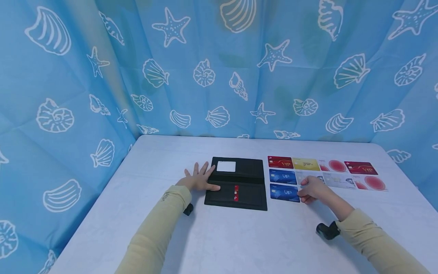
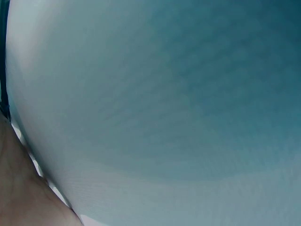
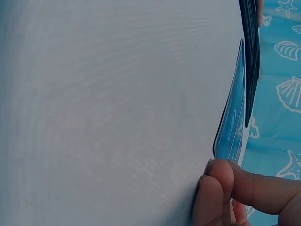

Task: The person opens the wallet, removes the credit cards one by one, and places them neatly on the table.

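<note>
A black wallet (image 1: 251,195) lies unfolded on the table. Its upper half has a white square window (image 1: 226,166), and a strip of red card (image 1: 236,193) shows in the lower half. My left hand (image 1: 198,181), fingers spread, rests on the wallet's left edge. At the right, my right hand (image 1: 313,189) pinches the right end of the lower blue VIP card (image 1: 284,193) between thumb and fingers. The right wrist view shows this blue card (image 3: 230,125) edge-on, its near end at the fingertips. The left wrist view holds mostly blurred white cloth and some skin.
Right of the wallet lie rows of cards: another blue VIP card (image 1: 282,176), red VIP cards (image 1: 361,168), a gold card (image 1: 306,164), silver cards (image 1: 338,180) and white-and-pink cards (image 1: 369,182). A blue shell-patterned curtain (image 1: 219,76) hangs behind the white table (image 1: 239,239).
</note>
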`<control>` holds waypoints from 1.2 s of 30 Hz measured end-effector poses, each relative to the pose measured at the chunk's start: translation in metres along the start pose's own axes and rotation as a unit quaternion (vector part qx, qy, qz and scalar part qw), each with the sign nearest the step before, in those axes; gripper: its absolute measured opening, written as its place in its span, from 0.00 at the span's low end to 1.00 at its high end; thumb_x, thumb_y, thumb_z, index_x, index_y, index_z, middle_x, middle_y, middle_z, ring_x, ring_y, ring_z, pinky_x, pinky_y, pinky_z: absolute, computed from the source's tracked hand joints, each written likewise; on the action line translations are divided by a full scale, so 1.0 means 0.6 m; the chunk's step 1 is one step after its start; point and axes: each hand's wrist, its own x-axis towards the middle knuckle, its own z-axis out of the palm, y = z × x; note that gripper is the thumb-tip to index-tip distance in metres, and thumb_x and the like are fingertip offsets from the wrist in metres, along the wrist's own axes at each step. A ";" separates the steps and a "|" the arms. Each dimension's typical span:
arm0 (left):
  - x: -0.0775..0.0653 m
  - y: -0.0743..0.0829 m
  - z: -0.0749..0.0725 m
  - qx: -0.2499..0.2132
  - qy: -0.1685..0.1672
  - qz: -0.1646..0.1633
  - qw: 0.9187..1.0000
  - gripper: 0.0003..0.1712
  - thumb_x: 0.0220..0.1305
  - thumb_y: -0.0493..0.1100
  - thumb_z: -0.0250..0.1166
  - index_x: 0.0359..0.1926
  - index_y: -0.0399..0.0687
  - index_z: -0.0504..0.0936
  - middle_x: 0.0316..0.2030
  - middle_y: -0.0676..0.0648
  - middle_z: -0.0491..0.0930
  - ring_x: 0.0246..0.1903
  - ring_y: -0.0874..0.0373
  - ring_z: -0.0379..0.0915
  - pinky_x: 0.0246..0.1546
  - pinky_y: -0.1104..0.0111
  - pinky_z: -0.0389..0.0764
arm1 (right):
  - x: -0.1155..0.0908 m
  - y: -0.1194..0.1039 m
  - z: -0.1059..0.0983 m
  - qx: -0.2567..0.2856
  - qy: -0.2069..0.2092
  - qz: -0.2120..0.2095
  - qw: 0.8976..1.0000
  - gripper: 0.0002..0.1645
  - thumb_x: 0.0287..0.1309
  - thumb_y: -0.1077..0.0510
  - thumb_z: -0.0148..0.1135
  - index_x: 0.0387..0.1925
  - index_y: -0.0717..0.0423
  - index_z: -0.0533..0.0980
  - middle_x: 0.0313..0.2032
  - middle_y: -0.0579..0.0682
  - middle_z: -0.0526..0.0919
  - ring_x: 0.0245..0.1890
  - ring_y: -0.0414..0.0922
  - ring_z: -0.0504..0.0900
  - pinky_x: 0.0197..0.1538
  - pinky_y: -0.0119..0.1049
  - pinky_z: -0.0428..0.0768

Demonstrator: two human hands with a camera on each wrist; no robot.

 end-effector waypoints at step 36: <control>-0.002 0.000 0.000 0.006 0.011 0.005 1.000 0.54 0.52 0.74 0.52 0.71 0.65 0.36 0.72 0.50 0.26 0.68 0.43 0.15 0.62 0.40 0.26 | -0.023 -0.099 0.070 0.030 -0.013 -0.119 0.992 0.16 0.59 0.58 0.58 0.43 0.66 0.69 0.29 0.57 0.77 0.22 0.44 0.79 0.32 0.33 0.81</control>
